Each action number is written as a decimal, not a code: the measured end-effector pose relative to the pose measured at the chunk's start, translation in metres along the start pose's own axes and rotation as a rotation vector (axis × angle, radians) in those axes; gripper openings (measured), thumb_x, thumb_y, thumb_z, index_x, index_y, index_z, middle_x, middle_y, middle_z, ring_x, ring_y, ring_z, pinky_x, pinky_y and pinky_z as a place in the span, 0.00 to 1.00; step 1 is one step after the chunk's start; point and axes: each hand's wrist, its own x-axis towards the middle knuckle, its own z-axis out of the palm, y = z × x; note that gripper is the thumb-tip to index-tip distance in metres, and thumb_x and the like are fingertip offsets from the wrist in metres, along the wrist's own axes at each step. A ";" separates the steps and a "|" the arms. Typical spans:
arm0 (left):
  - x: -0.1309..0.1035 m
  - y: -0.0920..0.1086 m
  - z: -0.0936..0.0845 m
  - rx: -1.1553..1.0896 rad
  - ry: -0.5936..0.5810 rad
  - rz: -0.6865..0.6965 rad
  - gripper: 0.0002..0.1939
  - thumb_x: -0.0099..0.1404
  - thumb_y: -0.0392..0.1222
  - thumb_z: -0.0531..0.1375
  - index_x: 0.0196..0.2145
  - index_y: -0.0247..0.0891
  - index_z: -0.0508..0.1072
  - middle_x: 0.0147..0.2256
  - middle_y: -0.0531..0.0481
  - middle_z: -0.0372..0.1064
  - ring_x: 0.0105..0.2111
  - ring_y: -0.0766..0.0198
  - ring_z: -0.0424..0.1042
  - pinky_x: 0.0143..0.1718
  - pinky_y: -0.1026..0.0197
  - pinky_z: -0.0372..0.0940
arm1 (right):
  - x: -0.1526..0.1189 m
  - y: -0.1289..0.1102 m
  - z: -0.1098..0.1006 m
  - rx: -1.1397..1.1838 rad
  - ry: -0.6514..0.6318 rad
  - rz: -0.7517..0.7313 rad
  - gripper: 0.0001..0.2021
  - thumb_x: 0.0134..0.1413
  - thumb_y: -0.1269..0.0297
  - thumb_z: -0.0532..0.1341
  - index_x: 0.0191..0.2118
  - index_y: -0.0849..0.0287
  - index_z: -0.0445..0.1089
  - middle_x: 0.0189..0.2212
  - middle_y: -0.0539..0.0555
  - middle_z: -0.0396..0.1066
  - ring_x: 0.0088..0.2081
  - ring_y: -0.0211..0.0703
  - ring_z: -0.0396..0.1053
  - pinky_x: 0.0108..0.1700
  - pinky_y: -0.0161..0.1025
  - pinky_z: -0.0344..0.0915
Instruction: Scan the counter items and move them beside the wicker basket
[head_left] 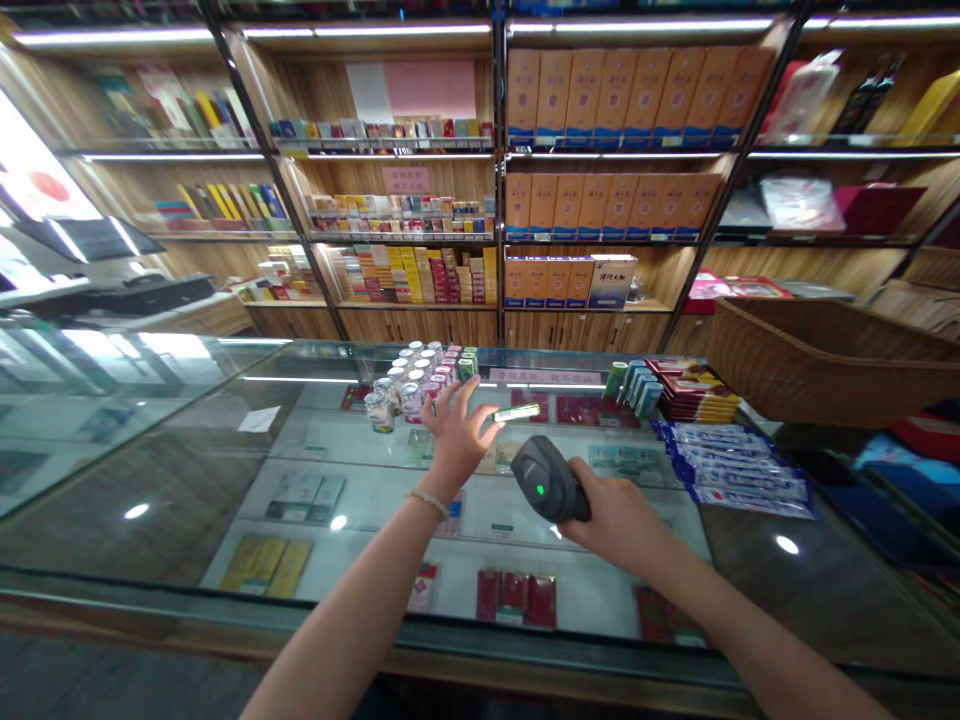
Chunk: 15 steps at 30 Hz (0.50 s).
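Looks mid-item, as far as 1 view can tell: a slim pack [516, 412] is up off the counter [750, 590], just beyond the scanner [541, 475] & a bit left of it, w/ a gap btwn the two. L hand [459, 432] has it by the left end, thumb & index fingers clamped on it, other fingers spread apart in the air; R hand [619, 512] has its fingers wrapped round the scanner's handle. Green light shows on the scanner's back, but can't tell if that means a good read: its front faces away & no beam shows on the pack. So for this pc, done = picked up & held close to the scanner; not yet done = set down; read itself unclear. Other goods sit in 2 lots, none in a hand: left of the scanner & beyond it, a cluster of cans [412, 402] w/ green items [466, 366] along one edge; right of the scanner, small upright packs [643, 392], then a stack of red boxes [694, 390], & nearer, a row of blue-white packets [739, 465]. Basket [832, 365] is farther right of the scanner, past the boxes. Nothing visible marks which lot is done & which is left, so overall count = unknown.
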 end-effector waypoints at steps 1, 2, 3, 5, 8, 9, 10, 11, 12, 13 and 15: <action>0.000 0.000 -0.001 -0.004 -0.006 -0.002 0.07 0.62 0.49 0.70 0.39 0.49 0.82 0.64 0.47 0.66 0.64 0.41 0.59 0.66 0.32 0.41 | 0.000 0.000 0.000 0.002 0.005 0.005 0.18 0.50 0.63 0.64 0.47 0.56 0.65 0.36 0.58 0.80 0.39 0.58 0.79 0.33 0.37 0.52; 0.000 0.001 -0.002 -0.007 -0.015 -0.004 0.08 0.62 0.49 0.69 0.39 0.50 0.81 0.65 0.47 0.65 0.64 0.41 0.59 0.66 0.32 0.41 | 0.000 0.000 0.000 0.008 0.011 0.014 0.18 0.50 0.64 0.64 0.48 0.56 0.65 0.35 0.57 0.80 0.39 0.58 0.79 0.33 0.37 0.52; 0.001 0.001 -0.004 -0.009 -0.027 -0.007 0.08 0.62 0.49 0.69 0.40 0.50 0.81 0.65 0.48 0.65 0.65 0.41 0.58 0.66 0.32 0.41 | 0.000 0.000 0.000 0.018 0.017 0.019 0.19 0.49 0.64 0.64 0.48 0.56 0.65 0.35 0.57 0.80 0.40 0.58 0.79 0.33 0.37 0.52; 0.001 0.002 -0.006 -0.010 -0.051 -0.013 0.08 0.63 0.49 0.69 0.41 0.51 0.81 0.66 0.48 0.64 0.66 0.42 0.57 0.66 0.31 0.41 | 0.000 0.000 -0.001 0.042 0.030 0.016 0.21 0.49 0.64 0.64 0.51 0.55 0.65 0.36 0.56 0.81 0.40 0.58 0.80 0.34 0.37 0.54; 0.001 0.001 -0.007 -0.007 -0.066 -0.020 0.08 0.63 0.49 0.68 0.41 0.51 0.81 0.66 0.48 0.63 0.66 0.42 0.56 0.66 0.31 0.40 | 0.001 0.001 0.001 0.042 0.044 0.003 0.24 0.50 0.64 0.65 0.54 0.54 0.65 0.37 0.55 0.81 0.40 0.57 0.80 0.34 0.37 0.55; 0.001 0.001 -0.007 -0.006 -0.068 -0.020 0.08 0.63 0.49 0.68 0.41 0.51 0.81 0.66 0.48 0.63 0.66 0.42 0.56 0.66 0.31 0.40 | 0.001 0.002 0.002 0.026 0.052 0.004 0.23 0.50 0.64 0.64 0.53 0.54 0.65 0.37 0.55 0.81 0.40 0.57 0.80 0.34 0.37 0.55; 0.001 0.001 -0.007 -0.004 -0.068 -0.018 0.08 0.64 0.50 0.68 0.41 0.51 0.81 0.67 0.48 0.63 0.66 0.42 0.56 0.66 0.32 0.40 | 0.002 0.003 0.003 0.006 0.064 0.008 0.21 0.50 0.63 0.64 0.52 0.55 0.67 0.36 0.55 0.81 0.39 0.57 0.80 0.34 0.37 0.55; 0.000 0.001 -0.007 -0.003 -0.068 -0.015 0.09 0.64 0.50 0.67 0.42 0.51 0.81 0.67 0.48 0.63 0.66 0.42 0.56 0.66 0.32 0.41 | 0.004 0.005 0.005 -0.016 0.079 0.013 0.19 0.51 0.63 0.64 0.51 0.55 0.68 0.36 0.55 0.81 0.38 0.56 0.80 0.34 0.37 0.55; 0.000 0.000 -0.007 -0.002 -0.067 -0.013 0.09 0.64 0.51 0.67 0.42 0.51 0.81 0.67 0.48 0.63 0.66 0.43 0.56 0.66 0.32 0.40 | 0.005 0.006 0.006 -0.036 0.096 0.018 0.17 0.52 0.63 0.63 0.49 0.55 0.69 0.36 0.56 0.81 0.38 0.56 0.80 0.33 0.37 0.55; 0.000 0.000 -0.007 -0.003 -0.064 -0.012 0.08 0.64 0.51 0.67 0.41 0.51 0.81 0.67 0.48 0.63 0.66 0.43 0.56 0.66 0.32 0.40 | 0.006 0.009 0.007 -0.051 0.113 0.023 0.15 0.52 0.63 0.62 0.48 0.56 0.69 0.36 0.56 0.81 0.37 0.56 0.80 0.33 0.38 0.56; 0.000 0.000 -0.007 -0.006 -0.058 -0.016 0.08 0.64 0.50 0.67 0.41 0.51 0.81 0.66 0.48 0.63 0.66 0.43 0.56 0.66 0.32 0.40 | 0.009 0.014 0.010 -0.063 0.140 0.033 0.13 0.54 0.63 0.61 0.46 0.56 0.70 0.36 0.56 0.81 0.37 0.54 0.79 0.35 0.38 0.60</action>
